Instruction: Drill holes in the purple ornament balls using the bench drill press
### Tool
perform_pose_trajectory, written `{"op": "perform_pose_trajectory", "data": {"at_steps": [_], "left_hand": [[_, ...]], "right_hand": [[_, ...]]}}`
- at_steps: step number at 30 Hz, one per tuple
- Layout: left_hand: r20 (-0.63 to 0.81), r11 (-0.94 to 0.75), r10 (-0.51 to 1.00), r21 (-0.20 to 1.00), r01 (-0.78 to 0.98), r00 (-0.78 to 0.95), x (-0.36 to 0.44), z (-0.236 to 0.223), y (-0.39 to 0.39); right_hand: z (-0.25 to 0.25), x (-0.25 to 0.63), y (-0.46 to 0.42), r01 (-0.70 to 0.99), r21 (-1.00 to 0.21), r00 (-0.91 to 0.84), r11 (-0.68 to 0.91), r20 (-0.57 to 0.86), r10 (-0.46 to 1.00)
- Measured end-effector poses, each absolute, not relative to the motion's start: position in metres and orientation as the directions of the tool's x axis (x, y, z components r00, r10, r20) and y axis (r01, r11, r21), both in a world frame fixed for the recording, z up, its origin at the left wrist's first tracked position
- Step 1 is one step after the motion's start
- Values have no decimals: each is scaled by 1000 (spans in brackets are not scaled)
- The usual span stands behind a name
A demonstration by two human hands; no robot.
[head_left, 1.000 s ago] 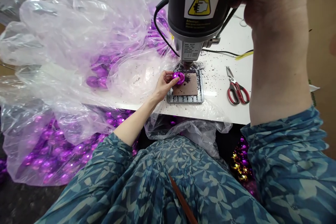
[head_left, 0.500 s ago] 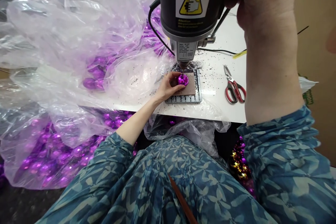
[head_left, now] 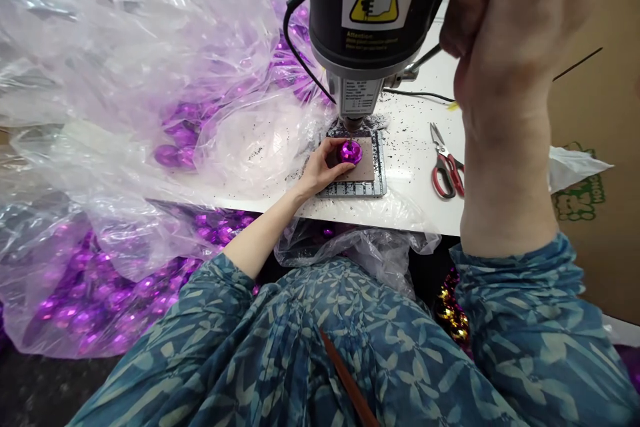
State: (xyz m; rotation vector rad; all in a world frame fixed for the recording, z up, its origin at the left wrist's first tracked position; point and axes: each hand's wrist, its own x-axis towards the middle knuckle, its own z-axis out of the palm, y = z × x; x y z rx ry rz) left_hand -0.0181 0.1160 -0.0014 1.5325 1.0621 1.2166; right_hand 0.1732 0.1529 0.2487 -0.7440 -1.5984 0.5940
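Observation:
My left hand pinches a shiny purple faceted ball between thumb and fingers. The ball sits on a brown board laid over the slotted metal base of a drill press. Directly over the ball is the drill's tip; whether it has entered the ball is too small to tell. At the upper right, my right hand is raised and closed, slightly blurred. A lever runs from the drill press up to its fingers, while the grip itself is hidden.
Red-handled scissors lie right of the base, among dark shavings on the white table. Clear plastic bags with purple balls crowd the left. A black cable crosses behind. A cardboard box stands at right.
My right hand has come down and its wrist has bent more. My left hand keeps the purple ball in the same place on the board. The view has shifted slightly.

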Motion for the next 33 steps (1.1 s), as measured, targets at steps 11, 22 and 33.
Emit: {"op": "perform_pose_trajectory", "data": {"at_steps": [11, 22, 33], "left_hand": [[418, -467, 874, 863, 192, 248, -24, -22, 124], [382, -433, 888, 882, 184, 256, -24, -24, 123], [373, -420, 895, 889, 184, 245, -23, -23, 122]], "right_hand": [[189, 173, 127, 63, -477, 139, 876, 874, 466], [163, 173, 125, 170, -442, 182, 881, 892, 413], [131, 178, 141, 194, -322, 207, 927, 937, 282]]}}
